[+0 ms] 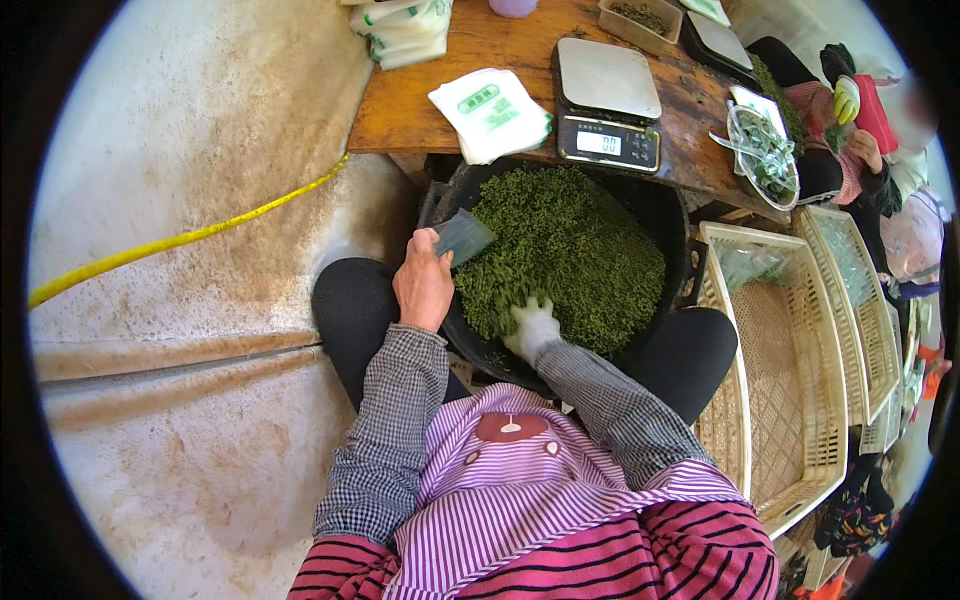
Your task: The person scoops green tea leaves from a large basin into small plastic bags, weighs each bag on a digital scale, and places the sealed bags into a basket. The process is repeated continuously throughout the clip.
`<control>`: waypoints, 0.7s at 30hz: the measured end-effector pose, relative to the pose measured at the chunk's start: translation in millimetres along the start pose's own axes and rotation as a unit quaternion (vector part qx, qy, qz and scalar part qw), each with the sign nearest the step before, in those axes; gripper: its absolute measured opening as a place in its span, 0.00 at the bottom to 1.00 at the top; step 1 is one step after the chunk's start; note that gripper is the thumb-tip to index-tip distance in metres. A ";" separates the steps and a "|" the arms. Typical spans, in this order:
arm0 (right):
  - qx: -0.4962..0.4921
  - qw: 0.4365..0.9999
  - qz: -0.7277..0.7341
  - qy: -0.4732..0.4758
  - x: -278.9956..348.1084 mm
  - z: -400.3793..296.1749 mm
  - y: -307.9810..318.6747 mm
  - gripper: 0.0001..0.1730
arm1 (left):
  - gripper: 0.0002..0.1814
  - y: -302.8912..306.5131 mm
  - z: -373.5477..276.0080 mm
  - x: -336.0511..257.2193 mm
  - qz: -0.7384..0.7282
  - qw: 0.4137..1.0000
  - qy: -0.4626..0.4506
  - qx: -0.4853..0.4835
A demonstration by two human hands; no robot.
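Between my knees stands a black plastic tub [679, 202] heaped with small green bead-like produce [562, 240]. A clear plastic bag [463, 238] is pinched in my bare left hand [422, 285], over the tub's left side. My right hand [534, 328], in a white glove, reaches into the near edge of the heap. Its fingertips are partly buried and blurred, so whether they grip any produce is unclear. Just beyond the tub, on the wooden table [405, 105], are a stack of printed white bags [491, 112] and a digital scale [609, 82] with its display lit.
Cream plastic crates [832, 420] stand to the right, some holding clear bags. On the table's right lies a basket of plastic packets [769, 161]; a tub [641, 22] sits farther back. A yellow hose [187, 236] crosses the left side. Another person [847, 142] sits at upper right.
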State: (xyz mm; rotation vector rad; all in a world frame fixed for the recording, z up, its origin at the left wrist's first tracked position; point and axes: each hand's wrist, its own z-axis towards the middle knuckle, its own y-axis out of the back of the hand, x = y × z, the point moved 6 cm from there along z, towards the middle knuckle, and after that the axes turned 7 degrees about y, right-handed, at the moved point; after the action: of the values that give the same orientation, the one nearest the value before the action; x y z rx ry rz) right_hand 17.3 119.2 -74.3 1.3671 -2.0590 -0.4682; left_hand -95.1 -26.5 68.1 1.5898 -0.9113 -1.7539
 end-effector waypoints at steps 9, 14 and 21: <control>-0.093 0.989 0.094 -0.063 5.2 8.4 -25.9 0.41 | 0.04 -35.2 -8.2 -8.4 -0.022 0.997 -0.071 -0.019; -0.152 0.824 0.543 0.052 -46.1 63.8 -80.2 0.28 | 0.04 -70.7 -22.5 -17.8 -0.023 0.986 -0.161 0.018; -0.184 0.510 0.796 0.270 -7.2 -82.5 89.5 0.26 | 0.09 -107.4 -48.4 -12.2 0.057 0.962 -0.244 0.108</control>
State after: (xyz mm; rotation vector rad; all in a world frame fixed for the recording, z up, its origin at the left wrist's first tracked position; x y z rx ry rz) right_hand 11.7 165.3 38.4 -0.8456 -1.6044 0.3507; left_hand -43.8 41.7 -14.0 1.2097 -1.4377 -2.0588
